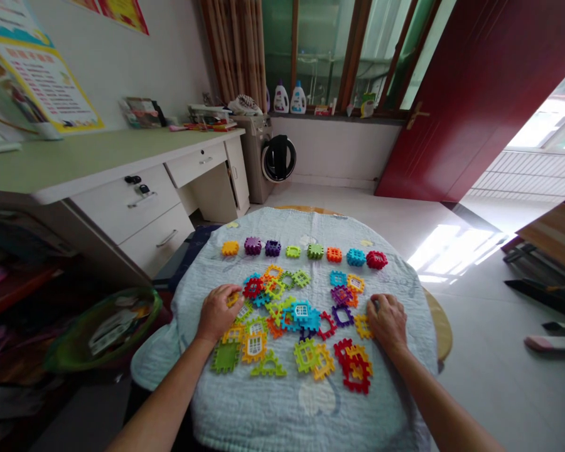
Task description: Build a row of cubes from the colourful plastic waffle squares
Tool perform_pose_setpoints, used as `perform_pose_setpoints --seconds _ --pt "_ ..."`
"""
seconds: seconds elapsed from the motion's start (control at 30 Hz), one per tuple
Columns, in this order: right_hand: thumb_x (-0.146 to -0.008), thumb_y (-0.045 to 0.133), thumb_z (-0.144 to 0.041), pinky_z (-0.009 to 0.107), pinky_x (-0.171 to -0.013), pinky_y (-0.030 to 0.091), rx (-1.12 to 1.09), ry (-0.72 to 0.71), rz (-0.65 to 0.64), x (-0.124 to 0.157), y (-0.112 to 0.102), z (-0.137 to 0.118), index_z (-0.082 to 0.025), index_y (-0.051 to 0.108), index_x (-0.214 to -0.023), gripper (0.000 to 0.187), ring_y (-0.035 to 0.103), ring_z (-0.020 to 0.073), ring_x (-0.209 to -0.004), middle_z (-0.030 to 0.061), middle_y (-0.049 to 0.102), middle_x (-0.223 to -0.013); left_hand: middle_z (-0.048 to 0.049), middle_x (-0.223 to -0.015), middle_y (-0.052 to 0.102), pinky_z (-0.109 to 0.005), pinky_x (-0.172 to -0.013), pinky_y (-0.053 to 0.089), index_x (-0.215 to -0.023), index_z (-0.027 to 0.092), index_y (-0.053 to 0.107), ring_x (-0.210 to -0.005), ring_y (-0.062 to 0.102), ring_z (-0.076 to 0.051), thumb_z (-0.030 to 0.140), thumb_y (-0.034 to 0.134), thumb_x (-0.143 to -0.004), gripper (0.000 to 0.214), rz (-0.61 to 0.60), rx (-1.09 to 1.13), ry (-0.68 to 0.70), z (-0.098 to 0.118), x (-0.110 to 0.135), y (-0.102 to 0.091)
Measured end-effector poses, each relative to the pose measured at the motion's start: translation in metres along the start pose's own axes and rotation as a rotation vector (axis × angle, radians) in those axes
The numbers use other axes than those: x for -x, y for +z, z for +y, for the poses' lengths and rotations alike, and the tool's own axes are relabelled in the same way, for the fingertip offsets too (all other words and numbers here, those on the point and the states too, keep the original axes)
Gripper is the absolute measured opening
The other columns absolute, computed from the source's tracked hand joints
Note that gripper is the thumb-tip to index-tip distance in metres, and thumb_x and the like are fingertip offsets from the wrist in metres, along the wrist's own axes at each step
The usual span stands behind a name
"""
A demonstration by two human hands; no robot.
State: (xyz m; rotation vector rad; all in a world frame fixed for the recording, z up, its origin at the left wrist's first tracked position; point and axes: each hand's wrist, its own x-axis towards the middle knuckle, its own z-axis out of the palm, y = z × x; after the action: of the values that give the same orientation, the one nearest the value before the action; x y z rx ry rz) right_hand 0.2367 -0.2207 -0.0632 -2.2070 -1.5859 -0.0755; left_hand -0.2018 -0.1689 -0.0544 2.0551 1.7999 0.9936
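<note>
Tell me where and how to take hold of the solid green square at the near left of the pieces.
Best, I'd judge, to pinch the near toothed edge of the green square, coming from the person's side. It looks flat, its solid panel shows no window to hook, and its near edge borders cloth, while a yellow window piece lies close on its right.

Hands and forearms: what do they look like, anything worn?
The left forearm and right forearm are bare, with no sleeves in view. The left hand and right hand are ungloved; no watch or bracelet shows.
</note>
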Motion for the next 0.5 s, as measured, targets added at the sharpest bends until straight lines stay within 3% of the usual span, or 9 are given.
perform_pose_setpoints --seconds 0.13,0.33,0.4,0.5 --pt "-0.092 0.044 -0.035 0.041 -0.088 0.040 0.007 0.009 -0.015 0.000 -0.002 -0.002 -0.019 0.066 -0.100 0.028 0.053 0.0275 -0.101 0.0115 0.062 -0.111 -0.0077 -0.100 0.070 -0.039 -0.093 0.052 -0.096 0.018 0.068 -0.097 0.066 -0.024 0.041 0.057 -0.077 0.032 -0.021 0.111 -0.073 0.001 -0.011 -0.004" --pt "-0.092 0.043 -0.036 0.041 -0.088 0.039 0.000 0.014 -0.026 -0.001 -0.003 -0.003 -0.018 0.067 -0.100 0.030 0.052 0.0281 -0.101 0.0122 0.062 -0.111 -0.0118 -0.119 0.065 -0.046 -0.106 0.043 -0.104 0.018 0.067 -0.115 0.058 -0.028 0.035 0.060 -0.077 0.032 -0.006 0.019 0.075 0.031 -0.026 0.000" --pt "-0.092 0.044 -0.036 0.040 -0.087 0.038 -0.003 0.013 -0.024 -0.001 -0.003 -0.003 -0.018 0.067 -0.100 0.031 0.052 0.0276 -0.100 0.0122 0.062 -0.111 -0.0117 -0.129 0.061 -0.049 -0.109 0.038 -0.113 0.020 0.066 -0.123 0.052 -0.031 0.034 0.065 -0.075 0.040 -0.076 -0.074 0.154 0.050 -0.025 0.004" --pt "-0.092 0.045 -0.035 0.038 -0.086 0.037 0.004 0.023 -0.016 -0.001 -0.001 -0.002 -0.018 0.067 -0.100 0.029 0.051 0.0260 -0.099 0.0113 0.062 -0.110 -0.0082 -0.143 0.053 -0.053 -0.113 0.030 -0.128 0.025 0.059 -0.135 0.040 -0.035 0.039 0.074 -0.069 0.062 -0.314 -0.186 0.293 0.080 -0.020 0.012"
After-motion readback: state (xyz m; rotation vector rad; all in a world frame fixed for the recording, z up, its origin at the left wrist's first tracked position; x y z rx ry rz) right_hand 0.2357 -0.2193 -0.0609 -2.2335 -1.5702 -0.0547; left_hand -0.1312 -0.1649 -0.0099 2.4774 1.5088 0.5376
